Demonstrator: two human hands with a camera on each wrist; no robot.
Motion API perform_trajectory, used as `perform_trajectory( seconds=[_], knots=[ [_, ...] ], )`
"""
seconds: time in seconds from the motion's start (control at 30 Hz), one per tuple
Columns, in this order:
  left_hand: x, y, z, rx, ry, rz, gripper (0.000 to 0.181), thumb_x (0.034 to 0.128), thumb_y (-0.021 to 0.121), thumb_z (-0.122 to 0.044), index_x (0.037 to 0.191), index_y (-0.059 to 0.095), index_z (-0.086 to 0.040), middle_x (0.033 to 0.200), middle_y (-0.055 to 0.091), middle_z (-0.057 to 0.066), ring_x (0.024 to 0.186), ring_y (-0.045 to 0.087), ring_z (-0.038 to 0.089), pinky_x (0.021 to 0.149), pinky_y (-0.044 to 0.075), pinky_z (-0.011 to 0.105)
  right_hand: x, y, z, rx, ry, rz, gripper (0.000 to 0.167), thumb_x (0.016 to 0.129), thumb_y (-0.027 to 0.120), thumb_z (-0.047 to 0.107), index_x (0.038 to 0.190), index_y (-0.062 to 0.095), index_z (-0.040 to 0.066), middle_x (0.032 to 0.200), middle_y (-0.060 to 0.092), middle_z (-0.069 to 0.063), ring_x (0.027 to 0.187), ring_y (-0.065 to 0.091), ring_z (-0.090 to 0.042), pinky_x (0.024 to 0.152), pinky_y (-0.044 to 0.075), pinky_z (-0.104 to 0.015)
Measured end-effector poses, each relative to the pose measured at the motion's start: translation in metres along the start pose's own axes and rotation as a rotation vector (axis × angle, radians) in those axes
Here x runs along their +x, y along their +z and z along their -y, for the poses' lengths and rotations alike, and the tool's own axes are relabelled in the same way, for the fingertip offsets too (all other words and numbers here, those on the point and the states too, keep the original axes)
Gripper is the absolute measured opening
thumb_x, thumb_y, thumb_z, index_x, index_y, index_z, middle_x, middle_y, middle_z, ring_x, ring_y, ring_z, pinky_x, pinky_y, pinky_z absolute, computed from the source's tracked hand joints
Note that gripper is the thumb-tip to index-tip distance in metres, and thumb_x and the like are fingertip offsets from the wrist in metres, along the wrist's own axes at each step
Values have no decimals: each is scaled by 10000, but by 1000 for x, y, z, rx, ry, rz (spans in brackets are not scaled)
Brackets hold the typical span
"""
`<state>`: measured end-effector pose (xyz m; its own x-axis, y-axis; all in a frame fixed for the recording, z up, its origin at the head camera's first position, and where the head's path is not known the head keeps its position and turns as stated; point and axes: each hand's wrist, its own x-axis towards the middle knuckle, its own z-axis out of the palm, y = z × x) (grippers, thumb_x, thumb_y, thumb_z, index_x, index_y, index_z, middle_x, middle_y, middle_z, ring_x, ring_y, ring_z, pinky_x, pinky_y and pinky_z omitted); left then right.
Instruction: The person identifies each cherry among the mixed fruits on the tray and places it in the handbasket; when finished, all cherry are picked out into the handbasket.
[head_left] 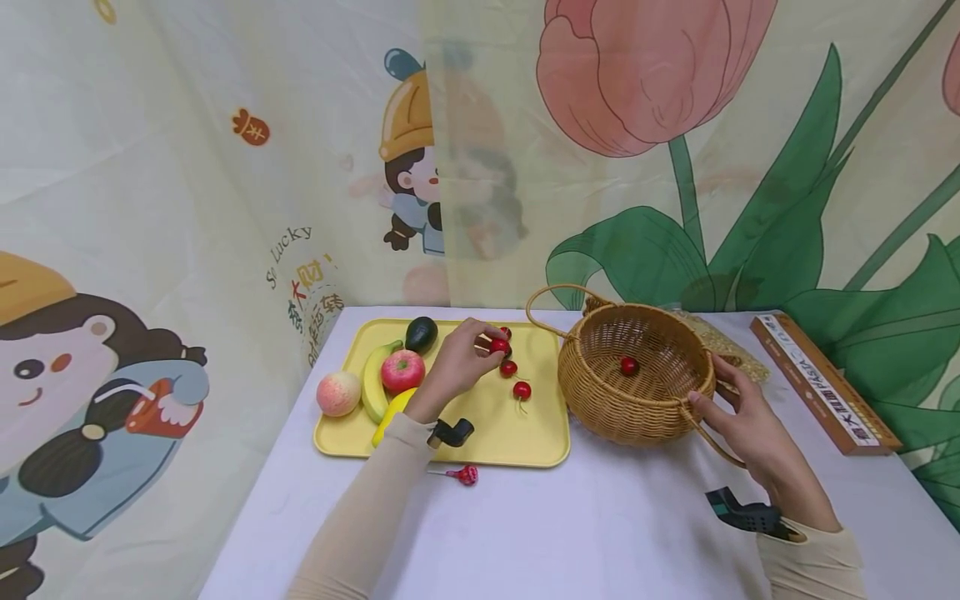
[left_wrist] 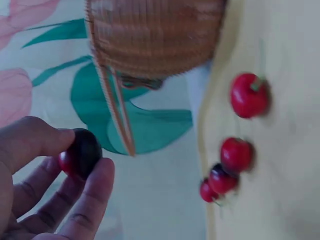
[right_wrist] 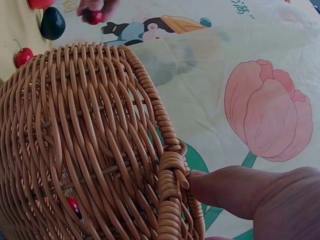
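My left hand [head_left: 459,363] pinches a dark red cherry [left_wrist: 81,154] between thumb and fingertips, held above the yellow tray [head_left: 480,446]. Several other cherries [head_left: 522,389] lie on the tray's right part. To the right stands a wicker basket [head_left: 626,417], tilted, with one cherry [head_left: 628,366] inside. My right hand [head_left: 757,425] grips the basket's right rim, the thumb [right_wrist: 225,189] on the rim near the handle joint; its other fingers are mostly hidden in the right wrist view.
On the tray's left part lie a peach [head_left: 338,393], a banana [head_left: 372,383], a red apple [head_left: 402,371], a dark green avocado [head_left: 422,334] and a yellow fruit [head_left: 396,412]. A lollipop [head_left: 467,475] lies before the tray. Behind the basket is a bag [head_left: 731,346]; a pasta box [head_left: 825,383] lies right.
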<state>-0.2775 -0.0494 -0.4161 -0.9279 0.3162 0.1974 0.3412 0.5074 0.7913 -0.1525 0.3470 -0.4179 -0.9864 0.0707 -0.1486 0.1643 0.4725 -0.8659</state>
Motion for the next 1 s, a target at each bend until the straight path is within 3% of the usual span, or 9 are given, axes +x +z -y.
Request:
perform_trajectory(
  seconds=[0.1, 0.2, 0.43, 0.67, 1.0],
  knots=[
    [2, -1, -15, -73, 25, 3, 253, 956, 783, -79, 1203, 734, -54, 1227, 651, 132, 1104, 750, 295, 942, 642, 367, 0, 0, 0, 0, 12, -5, 940, 1109, 560, 388, 1709, -100, 90, 1737, -12, -364, 1582, 38, -649, 1124, 333, -800],
    [5, -1, -34, -93, 63, 38, 261, 966, 778, -93, 1221, 734, -60, 1231, 652, 122, 1105, 745, 279, 930, 643, 336, -1, 0, 0, 2, 22, -6, 933, 1113, 556, 374, 1709, -106, 97, 1740, -23, -360, 1583, 27, -647, 1122, 325, -810],
    [16, 2, -80, -40, 271, 196, 249, 960, 755, -22, 1209, 735, -31, 1189, 648, 132, 1123, 745, 276, 925, 632, 278, 0, 0, 2, 15, 16, 0, 928, 1113, 562, 352, 1710, -101, 100, 1737, -16, -365, 1580, 34, -653, 1116, 337, -805],
    [32, 14, -119, 139, 449, 349, 209, 987, 717, -44, 1194, 738, -63, 1244, 650, 92, 1069, 701, 173, 908, 574, 161, -1, 0, -1, 10, 12, -8, 926, 1113, 556, 371, 1711, -96, 95, 1736, -13, -367, 1577, 38, -657, 1109, 352, -795],
    [65, 42, -158, 448, 585, 571, 216, 1027, 664, -98, 1225, 748, -112, 1229, 641, 63, 1046, 571, 146, 854, 466, 169, 0, 0, -1, 10, 6, -9, 919, 1108, 570, 361, 1718, -71, 108, 1739, 9, -356, 1578, 56, -654, 1111, 364, -791]
  ],
)
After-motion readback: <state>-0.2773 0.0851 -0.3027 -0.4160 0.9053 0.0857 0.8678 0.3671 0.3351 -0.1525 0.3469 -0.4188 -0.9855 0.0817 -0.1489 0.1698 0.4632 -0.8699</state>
